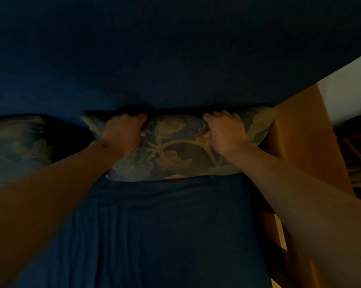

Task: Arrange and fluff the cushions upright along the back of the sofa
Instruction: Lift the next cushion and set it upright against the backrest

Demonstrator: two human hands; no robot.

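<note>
The floral cushion (171, 146) stands upright on the dark blue sofa seat (165, 225), with its top edge against the sofa back (175, 59). The left hand (123, 132) grips the cushion near its upper left corner, the fingers curled over the top edge and the thumb pressed into the front fabric. The right hand (225, 132) grips it in the same way near the upper right corner, so the fabric bunches between the two hands. A second floral cushion (15, 146) leans against the sofa back further to the left, apart from the first one. At the right end of the sofa there is an orange-brown armrest (300, 132). No container is visible.
</note>
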